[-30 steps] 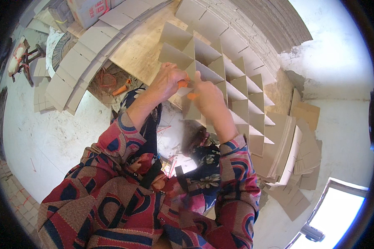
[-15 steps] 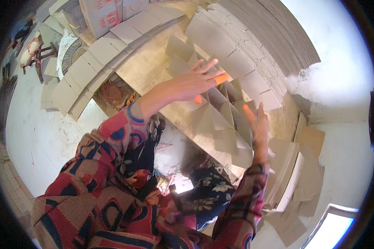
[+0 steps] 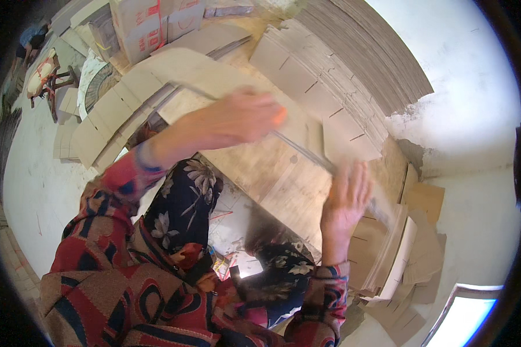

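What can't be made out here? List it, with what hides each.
All in the head view:
- Left hand: motion blur hides how its fingers meet the cardboard piece.
- Right hand: fingertips smeared by blur; contact unclear.
- Cardboard piece: partly covered by the left hand and forearm, its details blurred.
- Bright panel, lower right: cut off by the lower edge, washed out by glare.
- Blue and dark shape, upper left: too small and dim.

We see pale, grained wood on the counter (image 3: 272, 182), fairly smooth with dull stains. The motion-blurred board (image 3: 301, 124) over it looks like matt cardboard, as do the stacked sheets (image 3: 309, 78), their layered edges rough. Our sleeve (image 3: 101, 211) is matt, woven cloth; our trousers (image 3: 182, 196), printed cloth. The wall (image 3: 474, 124) looks chalky, roughened in patches.
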Demonstrator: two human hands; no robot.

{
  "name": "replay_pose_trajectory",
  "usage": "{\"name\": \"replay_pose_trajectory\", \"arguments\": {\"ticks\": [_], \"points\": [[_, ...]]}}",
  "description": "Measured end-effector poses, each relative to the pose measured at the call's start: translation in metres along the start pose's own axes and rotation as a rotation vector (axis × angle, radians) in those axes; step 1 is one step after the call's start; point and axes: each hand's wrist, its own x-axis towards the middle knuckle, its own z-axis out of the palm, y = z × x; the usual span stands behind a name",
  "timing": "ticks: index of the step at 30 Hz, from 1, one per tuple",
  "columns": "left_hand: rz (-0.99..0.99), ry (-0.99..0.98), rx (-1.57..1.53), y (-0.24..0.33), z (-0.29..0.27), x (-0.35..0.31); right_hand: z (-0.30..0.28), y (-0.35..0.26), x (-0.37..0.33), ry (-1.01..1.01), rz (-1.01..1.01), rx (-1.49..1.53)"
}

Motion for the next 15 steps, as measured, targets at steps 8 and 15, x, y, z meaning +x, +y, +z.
{"name": "replay_pose_trajectory", "arguments": {"ticks": [8, 15], "points": [[-0.668, -0.086, 0.776, -0.079, -0.031, -0.178, -0.02, 0.073, -0.106, -0.117, 0.1, -0.24], [-0.981, -0.551, 0.491, -0.117, 0.017, -0.246, -0.01, 0.174, -0.259, -0.418, 0.652, -0.373]]}}
